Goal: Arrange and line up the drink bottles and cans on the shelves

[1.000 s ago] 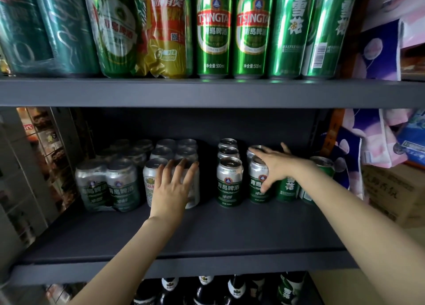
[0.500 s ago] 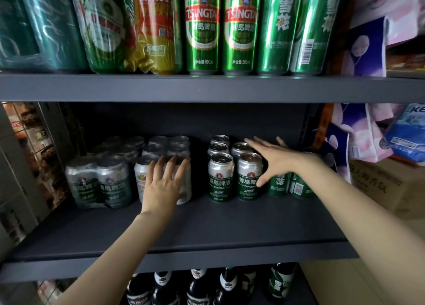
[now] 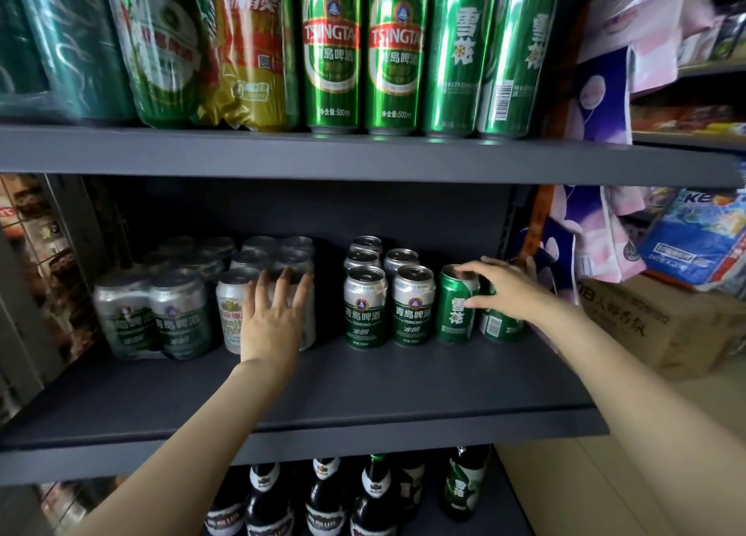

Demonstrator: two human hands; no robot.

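Note:
On the middle shelf (image 3: 363, 390) stand silver-and-green Tsingtao cans (image 3: 365, 307) in short rows, with two green Snow cans (image 3: 456, 309) to their right. My right hand (image 3: 504, 289) reaches over these green cans, index finger on the left can's rim and thumb against its side. My left hand (image 3: 278, 317) lies flat with spread fingers against a shrink-wrapped pack of silver cans (image 3: 232, 313). Another wrapped pack (image 3: 153, 317) sits further left.
Tall green cans (image 3: 333, 51) line the upper shelf. Dark beer bottles (image 3: 323, 495) stand on the shelf below. Tissue packs (image 3: 597, 99) hang to the right, above a cardboard box (image 3: 662, 325). The front half of the middle shelf is bare.
My right hand has moved right, off the silver Tsingtao cans and onto the green Snow cans. My left hand stays on the wrapped pack.

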